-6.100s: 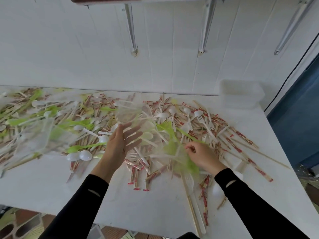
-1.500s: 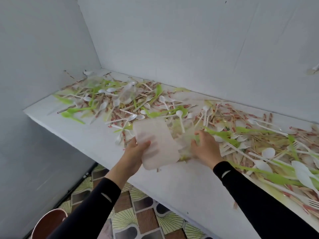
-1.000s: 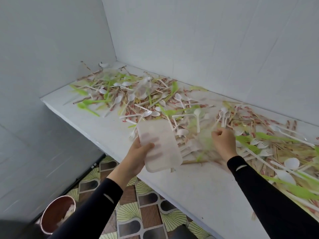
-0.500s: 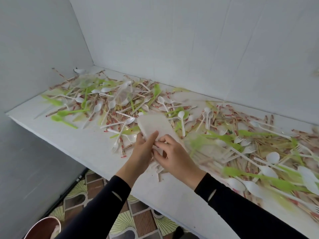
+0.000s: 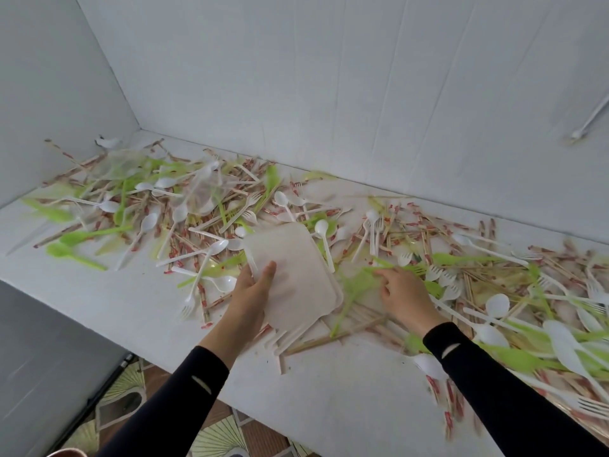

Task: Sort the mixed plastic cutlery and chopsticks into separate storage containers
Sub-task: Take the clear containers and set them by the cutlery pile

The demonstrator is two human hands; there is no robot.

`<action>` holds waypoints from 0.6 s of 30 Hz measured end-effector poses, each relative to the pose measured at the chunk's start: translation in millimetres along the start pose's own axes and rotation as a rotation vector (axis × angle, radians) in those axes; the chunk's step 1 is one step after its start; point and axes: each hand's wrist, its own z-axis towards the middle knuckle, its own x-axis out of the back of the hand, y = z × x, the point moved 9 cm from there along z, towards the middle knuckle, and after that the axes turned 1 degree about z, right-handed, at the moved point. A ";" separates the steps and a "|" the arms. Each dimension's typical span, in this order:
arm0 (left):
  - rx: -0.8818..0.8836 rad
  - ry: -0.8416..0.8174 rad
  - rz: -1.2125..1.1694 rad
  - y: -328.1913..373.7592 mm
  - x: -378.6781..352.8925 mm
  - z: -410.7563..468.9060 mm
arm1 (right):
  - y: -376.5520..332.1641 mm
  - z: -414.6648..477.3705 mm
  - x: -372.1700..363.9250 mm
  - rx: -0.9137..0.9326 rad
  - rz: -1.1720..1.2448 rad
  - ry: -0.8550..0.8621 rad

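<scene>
Plastic container [image 5: 296, 272]: left hand [image 5: 250, 293] grips | right hand [image 5: 403, 296]: seemingly relaxed | chopstick [image 5: 205, 303] print unreadable

Matt, frosted plastic container [image 5: 296, 278]; smooth white plastic spoons [image 5: 321, 226]; glossy green plastic cutlery [image 5: 461, 258]; bare-wood chopsticks [image 5: 333, 338], some w/ printed paper wraps [image 5: 176, 250]; matt white counter [image 5: 329, 394]; black cloth sleeves [image 5: 494, 390].

Left arm: black left sleeve [image 5: 184, 400] comes in from the lower left, the forearm angled up and rightward, wrist bare.
Left hand [image 5: 252, 293]: grips the near-left edge of a translucent container [image 5: 296, 275], thumb [image 5: 268, 270] on top, fingers hidden beneath.
Right arm: black right sleeve [image 5: 468, 357] comes in from the lower right, angled up and leftward.
Right hand [image 5: 403, 291]: palm down, index finger [image 5: 380, 274] stretched leftward, other fingers loosely bent; blur hides whether it pinches anything.
</scene>
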 end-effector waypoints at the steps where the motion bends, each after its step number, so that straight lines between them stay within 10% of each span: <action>1: 0.013 0.008 -0.007 -0.1 -1.5 4.4 | 1.8 2.5 1.4 -0.007 0.048 -0.006; 12: 0.001 -0.030 0.079 4.2 -19.8 24.5 | 4.9 21.2 94.6 -0.050 0.610 0.236; 18: 0.005 0.020 0.202 3.5 -38.2 28.9 | -81.0 1.3 129.9 0.479 0.563 0.519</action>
